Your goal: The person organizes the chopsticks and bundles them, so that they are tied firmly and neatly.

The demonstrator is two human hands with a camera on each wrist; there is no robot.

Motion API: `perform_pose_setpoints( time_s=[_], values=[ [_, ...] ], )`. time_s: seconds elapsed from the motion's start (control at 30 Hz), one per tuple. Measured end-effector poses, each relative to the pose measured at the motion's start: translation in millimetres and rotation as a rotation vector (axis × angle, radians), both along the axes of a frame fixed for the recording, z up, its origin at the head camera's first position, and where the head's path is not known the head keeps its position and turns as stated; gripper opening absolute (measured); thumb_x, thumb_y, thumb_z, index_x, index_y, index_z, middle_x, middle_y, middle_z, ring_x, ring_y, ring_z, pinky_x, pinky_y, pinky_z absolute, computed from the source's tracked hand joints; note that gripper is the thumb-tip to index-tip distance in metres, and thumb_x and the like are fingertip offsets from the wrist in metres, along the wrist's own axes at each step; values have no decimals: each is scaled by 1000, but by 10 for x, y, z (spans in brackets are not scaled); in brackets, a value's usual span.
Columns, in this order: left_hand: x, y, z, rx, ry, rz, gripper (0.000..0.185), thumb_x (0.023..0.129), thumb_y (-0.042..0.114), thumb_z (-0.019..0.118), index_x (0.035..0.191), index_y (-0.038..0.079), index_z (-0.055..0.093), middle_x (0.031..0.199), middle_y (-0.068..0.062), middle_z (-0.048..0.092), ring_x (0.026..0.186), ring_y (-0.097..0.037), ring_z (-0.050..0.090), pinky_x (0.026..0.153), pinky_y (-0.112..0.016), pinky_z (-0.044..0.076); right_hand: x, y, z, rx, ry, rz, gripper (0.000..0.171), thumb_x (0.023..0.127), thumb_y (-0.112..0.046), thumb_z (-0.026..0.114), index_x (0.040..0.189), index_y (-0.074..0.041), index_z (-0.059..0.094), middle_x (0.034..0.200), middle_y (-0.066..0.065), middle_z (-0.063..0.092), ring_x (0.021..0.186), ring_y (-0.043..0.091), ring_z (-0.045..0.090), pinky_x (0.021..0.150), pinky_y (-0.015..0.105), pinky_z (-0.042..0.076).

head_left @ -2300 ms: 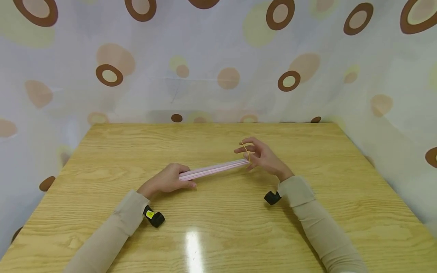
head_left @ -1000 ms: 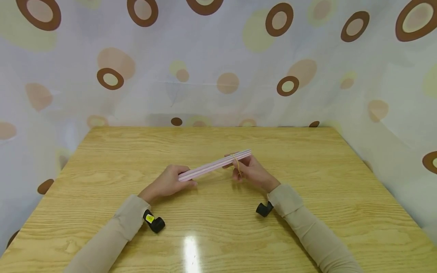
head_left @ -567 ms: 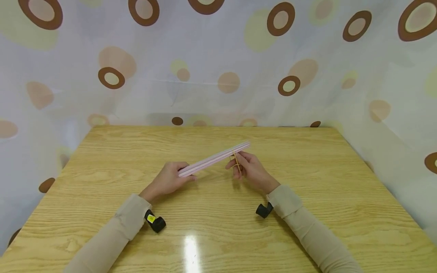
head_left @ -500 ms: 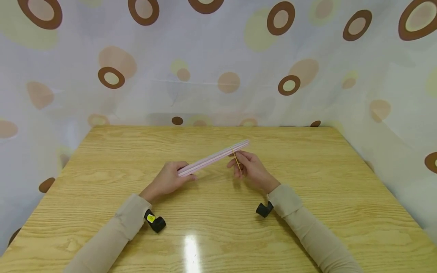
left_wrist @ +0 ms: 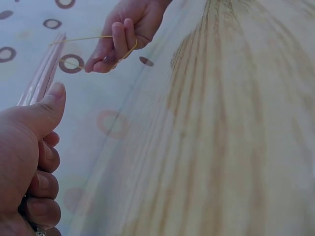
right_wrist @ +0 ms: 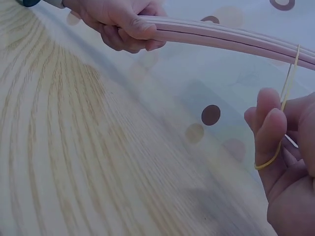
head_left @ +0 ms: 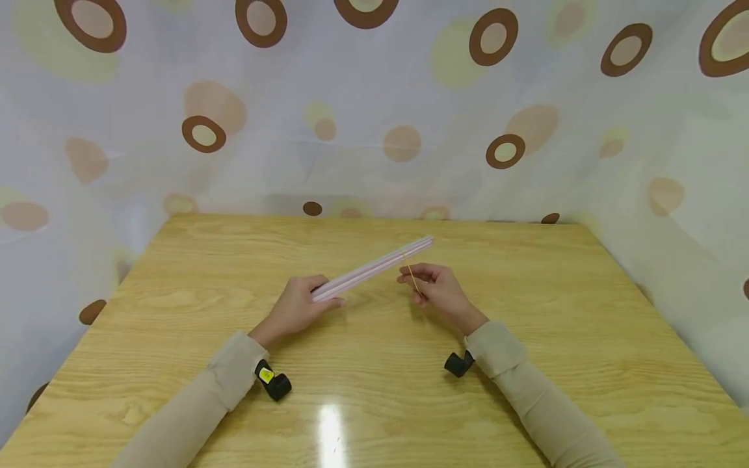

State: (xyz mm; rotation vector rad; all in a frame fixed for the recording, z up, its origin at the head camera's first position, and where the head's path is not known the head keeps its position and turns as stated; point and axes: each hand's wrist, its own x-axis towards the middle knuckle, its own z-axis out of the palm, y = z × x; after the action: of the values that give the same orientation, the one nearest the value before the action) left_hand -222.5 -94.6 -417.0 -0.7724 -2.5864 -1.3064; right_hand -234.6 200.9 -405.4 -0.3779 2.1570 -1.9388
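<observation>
A bundle of pink straws (head_left: pixel 374 267) is held above the wooden table (head_left: pixel 175 260), and its long axis runs from the near left up to the far right. The near end is gripped by the left hand (head_left: pixel 301 304), with the fingers curled around it and the thumb laid along the top. A yellow rubber band (head_left: pixel 413 278) is looped around the bundle close to the far end. From there it is stretched down and toward the person by the right hand (head_left: pixel 440 290), whose fingers are hooked through it. The banded end lies just above and beyond the right hand, which is the nearer one to it. The left hand stays well apart, at the other end.
</observation>
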Motion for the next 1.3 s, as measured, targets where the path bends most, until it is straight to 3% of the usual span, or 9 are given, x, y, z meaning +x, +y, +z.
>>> perform_pose_setpoints(
  time_s=[0.23,0.37,0.53,0.63,0.73,0.87,1.0,1.13,1.3],
  values=[
    [17,17,-14,11,-1,30,25,78,26,81,88,7,69,66,1,56,55,-9,43,50,-22,36,14,0,-28,41,37,228,55,95,-2,57,145,3,34,135,24,51,69,9,56,62,24,47],
    [10,26,-22,32,-47,52,25,79,25,80,89,5,69,67,0,57,56,-10,44,50,-23,36,41,-41,-18,40,103,330,45,100,-3,47,141,9,35,128,19,55,75,10,59,69,26,52],
    [-17,37,-52,54,-96,58,24,80,25,79,89,5,68,67,-1,54,56,-10,43,49,-23,35,113,-105,40,46,175,323,32,104,-2,31,123,18,49,104,5,64,72,14,58,66,28,50],
    [-34,42,-52,54,-115,65,25,81,26,79,90,5,68,68,-1,53,56,-11,43,49,-23,35,131,-144,71,64,248,313,33,98,9,27,116,17,53,105,13,64,79,20,60,73,34,52],
    [-33,37,-38,43,-127,84,26,82,28,78,90,5,68,67,-1,53,56,-11,43,49,-23,35,141,-186,96,77,322,314,40,94,15,25,124,14,51,114,25,60,86,32,62,79,40,53],
    [-9,31,-40,55,-139,99,24,83,27,76,87,5,66,65,-1,51,54,-12,43,49,-24,35,192,-285,128,144,380,323,58,95,16,26,150,0,25,129,30,49,87,39,65,79,39,54],
    [5,66,-50,80,-145,86,22,84,25,76,85,5,66,64,0,49,54,-11,41,49,-22,34,248,-389,123,215,404,335,75,97,14,27,153,-17,-12,137,29,41,83,31,68,77,36,55],
    [20,106,-36,102,-152,98,22,84,24,76,84,5,64,63,1,47,53,-10,39,48,-22,33,279,-425,94,24,339,309,85,99,9,32,148,-29,-25,134,26,44,82,23,69,76,32,55],
    [61,137,-20,117,-147,112,23,85,22,75,81,5,61,62,1,45,53,-10,39,48,-23,32,360,-471,87,-282,253,242,87,99,-5,49,152,-19,-18,115,7,61,78,12,69,71,25,54]
  ],
)
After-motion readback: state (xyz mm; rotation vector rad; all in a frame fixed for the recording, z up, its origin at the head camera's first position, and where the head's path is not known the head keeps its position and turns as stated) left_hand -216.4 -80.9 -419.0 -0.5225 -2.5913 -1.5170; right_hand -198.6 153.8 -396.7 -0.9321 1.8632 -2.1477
